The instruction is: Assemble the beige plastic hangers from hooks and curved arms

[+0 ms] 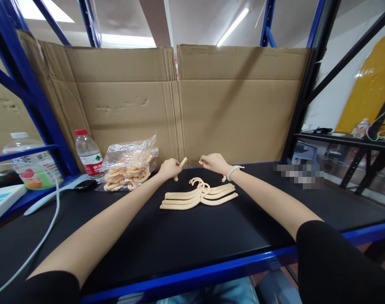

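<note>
The left hand (169,167) has its fingers clamped on a beige hanger piece (183,162); one end projects above the grip. The right hand (215,164), with a beaded bracelet (231,171) at the wrist, has its fingers curled together on a second hanger piece (224,178), which emerges below the hand (the hand hides most of it, so its full form cannot be told). The two hands are raised and apart.

Just nearer the wearer, between the forearms, a group of beige hangers (201,197) lies on the black surface (186,245), arms spread to both sides, hooks overlapping.

Left of the left hand, a clear plastic bag (142,152) holds a jumble of similar beige pieces (126,180). Beside it stands a red-capped bottle (89,154). Cardboard panels (239,105) close off the rear.

Progress, as judged from this layout: partway. The spread, grouped hangers appear finished; the two pieces in hand and the bagged stock appear to remain. The exact count is unclear.
</note>
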A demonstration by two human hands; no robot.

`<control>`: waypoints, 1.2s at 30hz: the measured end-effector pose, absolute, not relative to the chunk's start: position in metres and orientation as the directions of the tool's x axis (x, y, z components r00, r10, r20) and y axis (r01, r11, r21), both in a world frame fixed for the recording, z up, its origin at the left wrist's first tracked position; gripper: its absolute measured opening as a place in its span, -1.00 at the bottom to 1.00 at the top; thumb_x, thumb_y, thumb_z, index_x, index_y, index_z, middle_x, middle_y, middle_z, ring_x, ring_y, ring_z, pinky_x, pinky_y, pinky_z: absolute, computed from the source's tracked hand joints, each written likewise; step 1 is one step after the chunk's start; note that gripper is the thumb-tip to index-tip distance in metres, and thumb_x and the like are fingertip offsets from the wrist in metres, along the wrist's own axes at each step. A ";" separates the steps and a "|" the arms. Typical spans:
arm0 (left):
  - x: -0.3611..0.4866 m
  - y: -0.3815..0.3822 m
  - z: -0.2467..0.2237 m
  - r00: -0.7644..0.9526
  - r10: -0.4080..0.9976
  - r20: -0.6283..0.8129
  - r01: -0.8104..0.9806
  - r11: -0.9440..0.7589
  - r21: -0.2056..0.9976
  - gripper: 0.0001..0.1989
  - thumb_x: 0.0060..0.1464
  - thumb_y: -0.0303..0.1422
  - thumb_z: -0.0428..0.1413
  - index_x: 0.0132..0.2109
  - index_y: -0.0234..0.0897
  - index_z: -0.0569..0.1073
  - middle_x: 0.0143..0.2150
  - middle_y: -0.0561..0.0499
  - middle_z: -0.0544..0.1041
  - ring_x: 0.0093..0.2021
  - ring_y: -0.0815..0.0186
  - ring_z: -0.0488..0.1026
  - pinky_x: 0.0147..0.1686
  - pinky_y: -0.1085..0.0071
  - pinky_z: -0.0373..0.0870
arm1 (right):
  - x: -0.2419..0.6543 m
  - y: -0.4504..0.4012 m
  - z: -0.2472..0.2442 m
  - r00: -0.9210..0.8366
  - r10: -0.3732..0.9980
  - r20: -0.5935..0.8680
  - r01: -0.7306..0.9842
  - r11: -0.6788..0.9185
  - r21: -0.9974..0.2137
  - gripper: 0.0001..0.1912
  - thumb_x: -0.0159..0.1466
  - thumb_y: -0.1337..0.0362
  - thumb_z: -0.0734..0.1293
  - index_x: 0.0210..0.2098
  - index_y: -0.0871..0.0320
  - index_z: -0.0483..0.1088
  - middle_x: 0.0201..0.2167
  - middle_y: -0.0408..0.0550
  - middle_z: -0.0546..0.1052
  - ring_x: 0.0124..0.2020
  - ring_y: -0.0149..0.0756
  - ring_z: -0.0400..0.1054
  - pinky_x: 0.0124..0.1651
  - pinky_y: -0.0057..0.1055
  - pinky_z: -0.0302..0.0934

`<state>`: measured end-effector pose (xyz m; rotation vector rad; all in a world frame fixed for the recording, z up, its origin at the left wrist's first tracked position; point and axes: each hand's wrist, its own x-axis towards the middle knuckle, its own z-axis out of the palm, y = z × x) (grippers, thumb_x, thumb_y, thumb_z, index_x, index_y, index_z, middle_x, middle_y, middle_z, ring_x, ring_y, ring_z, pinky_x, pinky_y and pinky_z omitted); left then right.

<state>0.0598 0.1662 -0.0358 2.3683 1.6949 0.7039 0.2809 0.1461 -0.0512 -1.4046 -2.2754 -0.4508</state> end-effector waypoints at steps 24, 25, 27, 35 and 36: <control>0.043 0.026 -0.075 0.302 0.893 0.334 -0.116 -0.313 0.943 -0.54 -0.08 -0.17 0.25 -0.20 -0.24 0.16 -0.41 0.06 0.53 -0.47 0.37 0.51 -0.34 0.37 0.49 | 0.247 0.026 -0.078 -0.112 0.964 0.241 -0.309 0.197 -0.930 -0.65 -0.08 0.34 0.53 -0.36 0.20 0.36 -0.42 -0.05 0.57 -0.49 -0.44 0.41 -0.37 -0.50 0.34; 0.043 0.026 -0.075 0.285 0.894 0.345 -0.120 -0.324 0.939 -0.52 -0.11 -0.19 0.27 -0.19 -0.24 0.16 -0.41 0.07 0.53 -0.47 0.36 0.51 -0.33 0.36 0.50 | 0.247 0.025 -0.079 -0.121 0.965 0.232 -0.323 0.182 -0.929 -0.61 -0.09 0.33 0.55 -0.32 0.18 0.35 -0.42 -0.07 0.57 -0.45 -0.40 0.43 -0.31 -0.43 0.36; 0.042 0.025 -0.077 0.276 0.895 0.351 -0.124 -0.329 0.936 -0.50 -0.16 -0.24 0.31 -0.18 -0.25 0.19 -0.41 0.07 0.53 -0.44 0.33 0.53 -0.30 0.33 0.51 | 0.247 0.022 -0.079 -0.161 0.965 0.205 -0.319 0.146 -0.937 -0.57 -0.10 0.32 0.56 -0.28 0.19 0.38 -0.41 -0.08 0.55 -0.39 -0.36 0.45 -0.19 -0.36 0.37; 0.042 0.021 -0.082 0.362 0.857 0.366 -0.032 -0.381 0.924 -0.70 -0.17 -0.31 0.32 -0.34 -0.33 0.37 -0.40 0.04 0.52 -0.31 0.26 0.55 -0.22 0.36 0.50 | 0.248 0.016 -0.076 -0.308 0.944 0.122 -0.203 0.060 -0.977 -0.70 -0.06 0.25 0.55 -0.39 0.25 0.47 -0.43 -0.10 0.51 -0.32 -0.40 0.43 -0.09 -0.42 0.32; 0.042 0.021 -0.082 0.354 0.855 0.380 -0.026 -0.397 0.917 -0.71 -0.16 -0.31 0.31 -0.34 -0.33 0.38 -0.40 0.03 0.52 -0.31 0.26 0.55 -0.24 0.37 0.50 | 0.249 0.015 -0.075 -0.335 0.937 0.099 -0.204 0.030 -0.979 -0.71 -0.04 0.24 0.55 -0.39 0.25 0.47 -0.41 -0.10 0.51 -0.31 -0.41 0.43 -0.08 -0.42 0.31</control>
